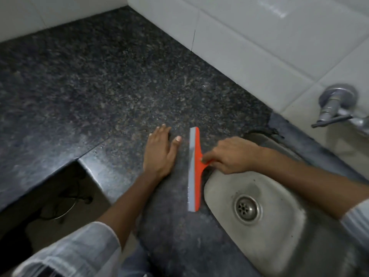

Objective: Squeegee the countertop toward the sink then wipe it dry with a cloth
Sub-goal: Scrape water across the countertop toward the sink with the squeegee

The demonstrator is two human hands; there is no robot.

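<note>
Squeegee [194, 168] handle is mostly hidden inside the closed right hand [232, 154], so its shape and length cannot be read; only a short orange stub shows at the fingertips. Tap [337, 108] is blurred and its spout is cut off by the right edge of the frame; sink [225, 184] runs out of view at the bottom right, and both sleeves are cut by the edges. Dark shapes on the floor [65, 198] under the countertop [111, 90] cutout are too dim and smeared to identify.
</note>
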